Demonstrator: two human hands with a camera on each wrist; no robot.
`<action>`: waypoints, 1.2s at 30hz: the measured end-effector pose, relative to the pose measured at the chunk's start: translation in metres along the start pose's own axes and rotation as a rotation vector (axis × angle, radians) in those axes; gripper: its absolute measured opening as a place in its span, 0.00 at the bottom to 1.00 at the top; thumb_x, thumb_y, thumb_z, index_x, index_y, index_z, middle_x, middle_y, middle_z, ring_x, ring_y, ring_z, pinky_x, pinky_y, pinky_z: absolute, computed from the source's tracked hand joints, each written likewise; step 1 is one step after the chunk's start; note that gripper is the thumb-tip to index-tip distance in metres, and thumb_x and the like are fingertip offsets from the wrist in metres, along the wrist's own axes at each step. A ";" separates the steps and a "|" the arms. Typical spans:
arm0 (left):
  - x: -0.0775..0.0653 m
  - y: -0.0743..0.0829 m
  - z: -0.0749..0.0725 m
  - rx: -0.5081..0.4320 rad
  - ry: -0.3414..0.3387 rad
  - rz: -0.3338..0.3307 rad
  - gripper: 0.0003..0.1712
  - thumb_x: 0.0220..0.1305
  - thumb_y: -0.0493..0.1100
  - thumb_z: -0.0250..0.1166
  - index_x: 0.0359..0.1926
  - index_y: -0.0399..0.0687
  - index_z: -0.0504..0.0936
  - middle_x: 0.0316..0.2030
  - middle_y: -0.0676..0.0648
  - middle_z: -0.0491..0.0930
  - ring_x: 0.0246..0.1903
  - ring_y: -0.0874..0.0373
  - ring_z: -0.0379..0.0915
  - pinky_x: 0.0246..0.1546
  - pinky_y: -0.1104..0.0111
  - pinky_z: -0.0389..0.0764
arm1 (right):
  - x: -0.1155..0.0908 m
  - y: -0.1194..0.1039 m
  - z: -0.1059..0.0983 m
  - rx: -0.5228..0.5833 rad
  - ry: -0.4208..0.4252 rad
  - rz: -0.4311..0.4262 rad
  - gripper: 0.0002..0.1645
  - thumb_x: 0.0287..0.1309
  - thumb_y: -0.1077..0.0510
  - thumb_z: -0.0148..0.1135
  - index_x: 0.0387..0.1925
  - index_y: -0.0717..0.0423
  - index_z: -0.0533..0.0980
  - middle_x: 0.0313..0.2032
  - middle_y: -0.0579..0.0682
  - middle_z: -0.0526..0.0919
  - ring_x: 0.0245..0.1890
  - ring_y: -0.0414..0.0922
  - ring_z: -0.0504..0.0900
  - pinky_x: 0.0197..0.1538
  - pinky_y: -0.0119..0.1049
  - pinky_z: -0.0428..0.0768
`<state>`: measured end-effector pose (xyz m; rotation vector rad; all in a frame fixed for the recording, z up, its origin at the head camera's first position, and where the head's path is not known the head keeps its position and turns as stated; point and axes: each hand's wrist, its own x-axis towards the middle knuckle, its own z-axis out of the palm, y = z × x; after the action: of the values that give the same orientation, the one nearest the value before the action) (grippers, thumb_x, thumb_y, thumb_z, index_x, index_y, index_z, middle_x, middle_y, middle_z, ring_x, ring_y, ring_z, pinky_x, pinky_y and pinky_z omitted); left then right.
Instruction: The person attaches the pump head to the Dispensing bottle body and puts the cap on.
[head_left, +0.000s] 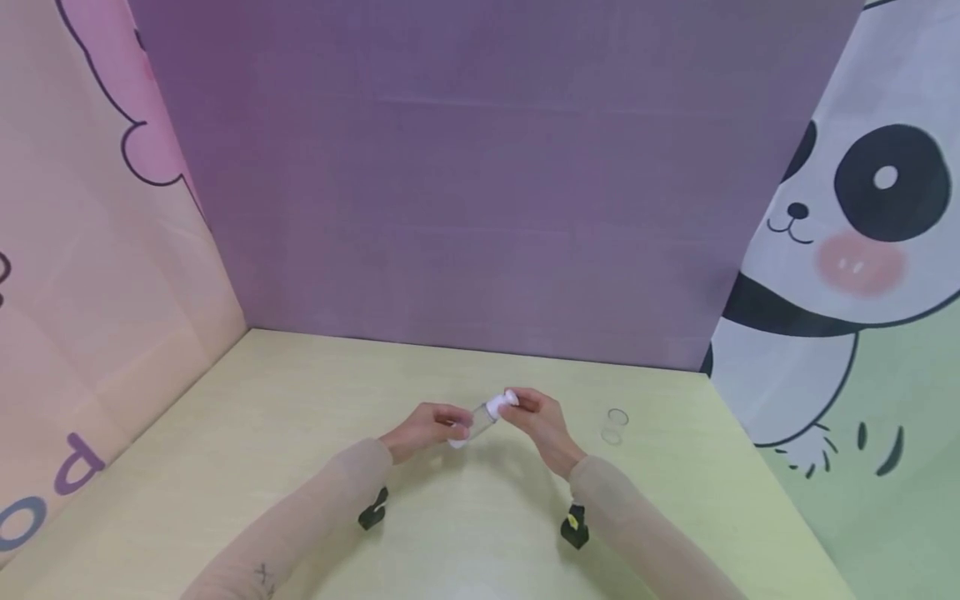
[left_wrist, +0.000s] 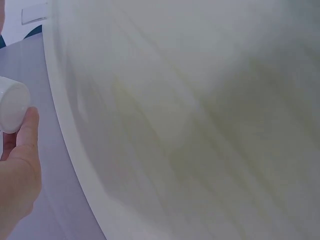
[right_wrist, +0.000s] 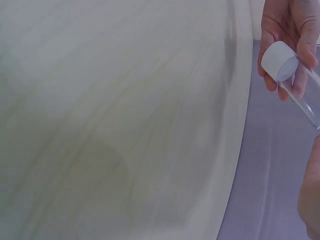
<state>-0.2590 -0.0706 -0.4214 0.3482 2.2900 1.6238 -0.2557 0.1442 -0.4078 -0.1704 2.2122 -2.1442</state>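
Note:
A clear bottle [head_left: 480,422] with a white top [head_left: 497,406] is held tilted above the table, its top end toward the upper right. My left hand [head_left: 431,429] grips it near its white base [right_wrist: 279,61]. My right hand [head_left: 542,423] pinches the white top between thumb and fingers. In the left wrist view, the fingers [left_wrist: 31,125] of my left hand lie against the white base [left_wrist: 15,106]. Only part of my right hand [right_wrist: 311,192] shows at the right edge of the right wrist view.
A clear, round-rimmed piece [head_left: 611,436] lies on the pale table [head_left: 480,533], right of my right hand. Behind the table hangs a purple cloth [head_left: 480,183]. Printed sheets stand at both sides, the right one with a panda [head_left: 795,283].

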 end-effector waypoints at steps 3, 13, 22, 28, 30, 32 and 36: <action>0.000 0.000 0.001 0.008 0.001 0.003 0.21 0.57 0.44 0.64 0.53 0.45 0.77 0.54 0.44 0.75 0.46 0.54 0.72 0.48 0.62 0.76 | -0.002 -0.001 0.000 -0.015 0.007 0.001 0.24 0.50 0.60 0.66 0.49 0.63 0.74 0.43 0.53 0.82 0.42 0.41 0.79 0.53 0.41 0.76; 0.001 0.000 0.002 0.009 -0.003 0.008 0.22 0.57 0.45 0.65 0.53 0.45 0.77 0.54 0.43 0.74 0.47 0.54 0.72 0.47 0.63 0.76 | -0.001 0.002 0.000 -0.040 0.040 0.009 0.22 0.48 0.57 0.68 0.46 0.60 0.75 0.40 0.52 0.82 0.40 0.42 0.79 0.51 0.41 0.77; 0.000 -0.002 0.002 0.007 -0.015 0.016 0.24 0.57 0.45 0.65 0.54 0.43 0.76 0.54 0.43 0.75 0.47 0.54 0.72 0.48 0.63 0.76 | -0.001 0.003 0.002 -0.049 0.055 0.008 0.21 0.48 0.56 0.69 0.44 0.60 0.76 0.38 0.50 0.82 0.38 0.41 0.79 0.49 0.41 0.77; -0.001 -0.002 0.001 0.016 -0.014 0.009 0.23 0.58 0.45 0.63 0.55 0.43 0.75 0.54 0.43 0.74 0.47 0.54 0.72 0.49 0.61 0.76 | -0.001 0.004 0.002 -0.044 0.049 -0.003 0.22 0.48 0.55 0.69 0.44 0.61 0.75 0.37 0.49 0.81 0.37 0.41 0.78 0.48 0.39 0.78; -0.001 -0.002 0.001 0.019 -0.013 0.009 0.23 0.58 0.45 0.63 0.55 0.43 0.75 0.54 0.43 0.74 0.47 0.54 0.72 0.49 0.60 0.76 | -0.001 0.004 0.002 -0.038 0.048 -0.003 0.22 0.48 0.55 0.69 0.44 0.62 0.75 0.37 0.49 0.81 0.37 0.41 0.78 0.49 0.40 0.77; 0.000 -0.002 0.001 0.021 -0.012 0.009 0.23 0.58 0.45 0.64 0.55 0.44 0.75 0.54 0.43 0.74 0.48 0.53 0.72 0.49 0.60 0.76 | -0.001 0.004 0.002 -0.038 0.048 -0.006 0.22 0.48 0.55 0.68 0.44 0.62 0.75 0.37 0.49 0.81 0.37 0.41 0.78 0.49 0.41 0.77; 0.000 -0.001 0.002 0.025 -0.011 0.008 0.23 0.58 0.45 0.64 0.54 0.45 0.76 0.55 0.44 0.74 0.48 0.53 0.72 0.50 0.59 0.75 | -0.003 0.004 0.002 -0.047 0.046 -0.002 0.23 0.48 0.55 0.68 0.45 0.62 0.75 0.37 0.49 0.81 0.37 0.41 0.78 0.52 0.45 0.76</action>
<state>-0.2586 -0.0688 -0.4232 0.3724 2.3057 1.5939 -0.2531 0.1431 -0.4118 -0.1274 2.2892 -2.1198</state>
